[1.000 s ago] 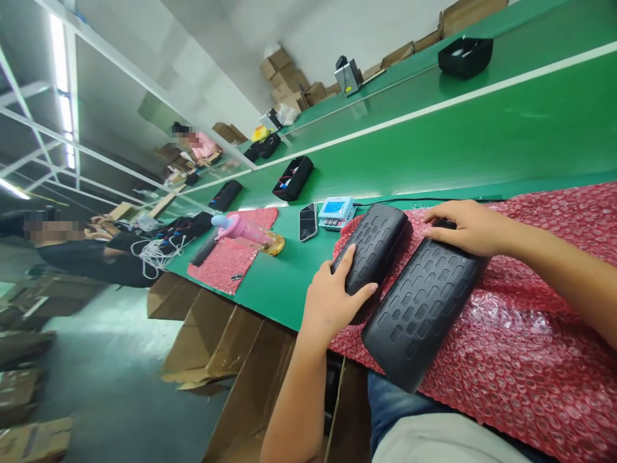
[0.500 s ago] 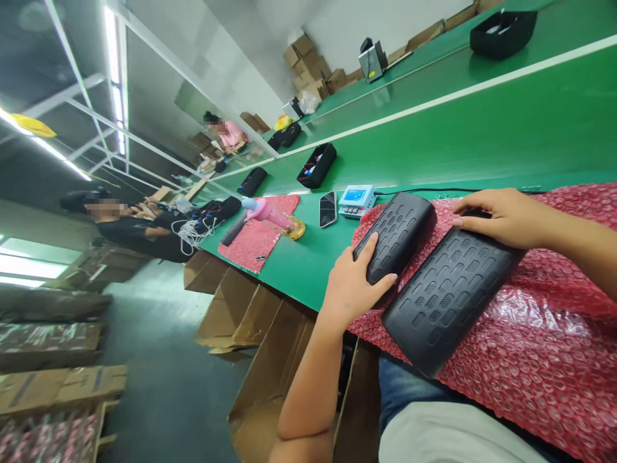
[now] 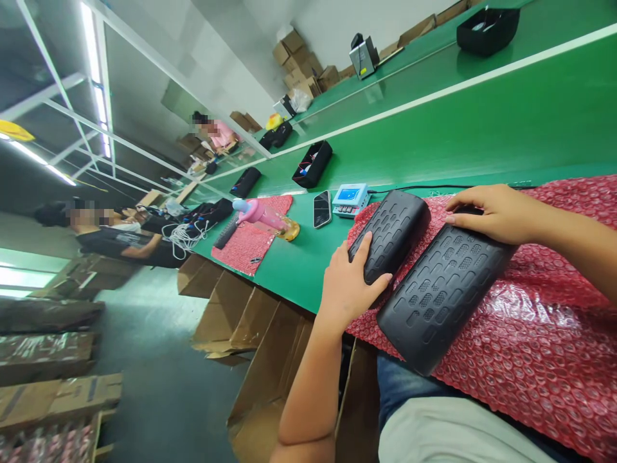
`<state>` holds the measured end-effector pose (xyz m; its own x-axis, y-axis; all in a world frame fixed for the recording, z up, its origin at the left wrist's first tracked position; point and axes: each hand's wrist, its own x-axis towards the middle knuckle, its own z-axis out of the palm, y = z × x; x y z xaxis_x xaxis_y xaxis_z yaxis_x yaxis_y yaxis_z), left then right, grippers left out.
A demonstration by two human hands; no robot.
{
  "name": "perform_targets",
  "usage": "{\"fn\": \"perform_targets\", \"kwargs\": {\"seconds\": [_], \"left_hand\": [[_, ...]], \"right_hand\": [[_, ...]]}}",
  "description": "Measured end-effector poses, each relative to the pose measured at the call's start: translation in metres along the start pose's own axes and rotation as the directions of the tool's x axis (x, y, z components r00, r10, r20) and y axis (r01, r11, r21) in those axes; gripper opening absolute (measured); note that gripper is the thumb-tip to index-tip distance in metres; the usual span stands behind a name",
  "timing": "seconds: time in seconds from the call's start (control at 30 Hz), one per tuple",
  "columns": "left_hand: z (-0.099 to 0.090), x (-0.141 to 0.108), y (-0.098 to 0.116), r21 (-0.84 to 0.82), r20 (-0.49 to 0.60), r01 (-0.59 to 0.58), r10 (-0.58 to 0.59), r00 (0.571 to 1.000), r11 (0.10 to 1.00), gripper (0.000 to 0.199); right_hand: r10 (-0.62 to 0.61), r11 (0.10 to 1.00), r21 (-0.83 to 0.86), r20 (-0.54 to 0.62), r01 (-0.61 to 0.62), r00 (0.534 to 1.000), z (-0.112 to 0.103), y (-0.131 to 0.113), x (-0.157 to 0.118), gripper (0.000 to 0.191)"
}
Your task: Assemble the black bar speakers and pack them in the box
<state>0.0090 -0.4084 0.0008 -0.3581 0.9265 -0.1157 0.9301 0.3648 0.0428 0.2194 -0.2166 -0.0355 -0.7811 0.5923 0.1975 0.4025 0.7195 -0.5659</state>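
Two long black speaker shells with patterned grilles lie side by side on red bubble wrap (image 3: 530,347) at the green bench's near edge. My left hand (image 3: 349,286) grips the near end of the left shell (image 3: 393,231), thumb on top. My right hand (image 3: 491,212) rests with curled fingers on the far end of the right, larger shell (image 3: 443,289), whose near end overhangs the bench above my lap.
A blue-screened meter (image 3: 350,198) with a black cable and a phone (image 3: 321,208) lie just beyond the shells. Farther left are a pink tool (image 3: 263,213) on red wrap and black trays (image 3: 312,164). Two other people sit along the green bench (image 3: 482,135); cardboard boxes (image 3: 226,308) stand below it.
The view has swung slightly, first right and then back left. Both hands stay on the same shells, which have not visibly shifted on the wrap.
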Motion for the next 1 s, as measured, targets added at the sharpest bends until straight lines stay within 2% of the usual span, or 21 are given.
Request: {"fn": "perform_targets", "kwargs": {"seconds": [0.17,0.27,0.37,0.43,0.5,0.57,0.63,0.7,0.77,1.0], "left_hand": [[-0.004,0.007,-0.009,-0.055,0.082,-0.016,0.021,0.996,0.998,0.102],[-0.007,0.014,-0.019,-0.131,0.117,-0.052,0.067,0.991,0.990,0.104],[-0.009,0.021,-0.030,-0.201,0.139,-0.074,0.104,0.985,0.977,0.104],[-0.011,0.027,-0.037,-0.271,0.152,-0.095,0.140,0.979,0.958,0.103],[-0.013,0.034,-0.046,-0.371,0.161,-0.125,0.196,0.967,0.920,0.102],[-0.015,0.040,-0.053,-0.469,0.171,-0.144,0.250,0.953,0.871,0.101],[-0.016,0.045,-0.059,-0.535,0.183,-0.135,0.270,0.945,0.834,0.100],[-0.017,0.047,-0.063,-0.562,0.185,-0.118,0.264,0.947,0.818,0.098],[-0.018,0.048,-0.064,-0.572,0.182,-0.113,0.260,0.948,0.813,0.096],[-0.017,0.049,-0.070,-0.586,0.195,-0.108,0.269,0.943,0.803,0.096]], "right_hand": [[-0.067,0.992,-0.113,-0.043,0.062,0.997,-0.002,-0.003,-0.003,0.040],[-0.124,0.987,-0.106,-0.040,0.119,0.991,-0.010,-0.011,-0.007,0.044],[-0.239,0.964,-0.118,0.003,0.237,0.971,-0.019,-0.028,-0.001,0.044],[-0.316,0.931,-0.176,0.047,0.320,0.947,-0.020,-0.043,0.012,0.049],[-0.352,0.893,-0.252,0.126,0.373,0.927,-0.014,-0.057,0.032,0.062],[-0.330,0.870,-0.298,0.239,0.392,0.913,-0.004,-0.068,0.055,0.079],[-0.274,0.878,-0.296,0.332,0.376,0.902,0.007,-0.073,0.077,0.089],[-0.241,0.893,-0.276,0.372,0.355,0.896,0.016,-0.075,0.092,0.085],[-0.246,0.897,-0.266,0.364,0.353,0.899,0.023,-0.075,0.100,0.075],[-0.294,0.895,-0.242,0.309,0.374,0.904,0.031,-0.079,0.101,0.067]]}}
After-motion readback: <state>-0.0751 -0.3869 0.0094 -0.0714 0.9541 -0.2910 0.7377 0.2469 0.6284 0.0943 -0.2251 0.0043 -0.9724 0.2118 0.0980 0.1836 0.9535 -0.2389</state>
